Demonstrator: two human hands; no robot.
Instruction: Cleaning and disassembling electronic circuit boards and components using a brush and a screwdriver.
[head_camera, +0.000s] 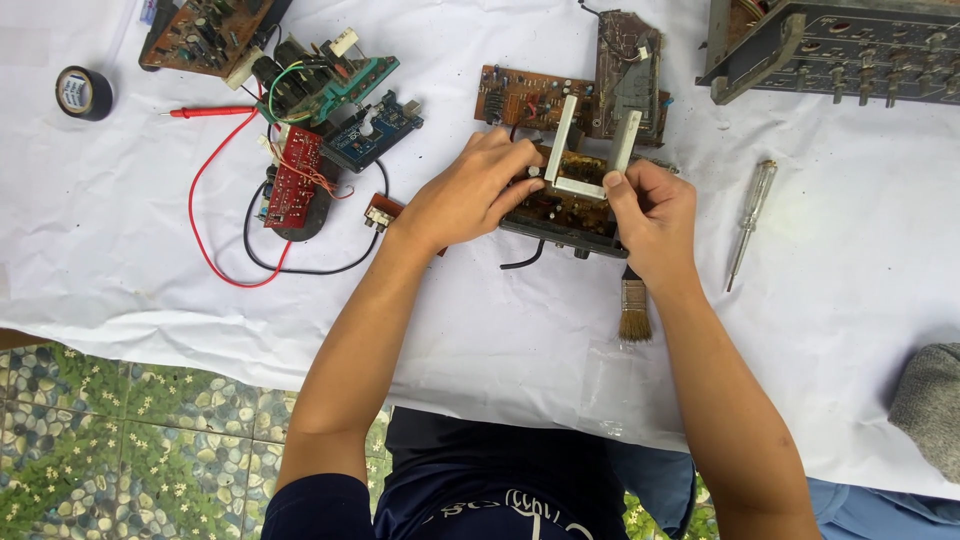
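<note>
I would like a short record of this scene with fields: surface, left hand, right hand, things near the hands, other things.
surface: white cloth on a floor of patterned tiles
left hand: left hand grips the left side of a white U-shaped bracket
right hand: right hand pinches the bracket's right corner
under the hands: brown circuit board in a dark frame
near the hands: brush, screwdriver
other things: tape roll, red probe, red board, grey panel with knobs

Round white-and-blue label (74, 91) sat inside the black tape roll (84, 93), far left; no packages or screens seen.
</note>
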